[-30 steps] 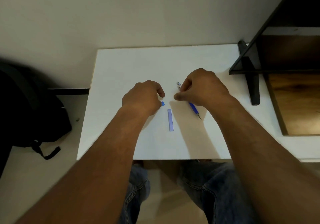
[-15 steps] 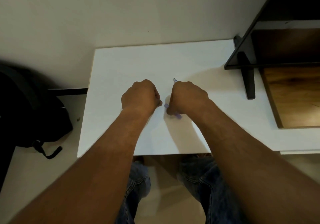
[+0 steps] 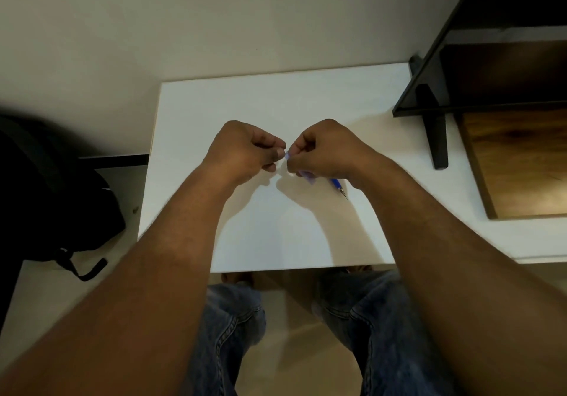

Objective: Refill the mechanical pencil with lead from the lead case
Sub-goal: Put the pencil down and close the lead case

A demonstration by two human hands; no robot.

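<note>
My right hand (image 3: 325, 150) holds the pale blue translucent lead case (image 3: 306, 175) tilted above the white table (image 3: 276, 101). The case's lower end sticks out under the palm. Its upper end shows between the two hands. My left hand (image 3: 245, 150) is closed, thumb and forefinger pinching at that upper end. Whether those fingers also hold something small is hidden. The blue mechanical pencil (image 3: 337, 185) lies on the table under my right wrist, with only its tip end showing, pointing toward me and to the right.
A black stand (image 3: 435, 138) with a dark shelf rises at the table's right, beside a wooden board (image 3: 521, 165). A black backpack (image 3: 46, 187) sits on the floor to the left. My knees in jeans show under the near table edge.
My right hand left the pencil on the table, picked up the lead case and raised it. My left hand moved in to meet the case's upper end.
</note>
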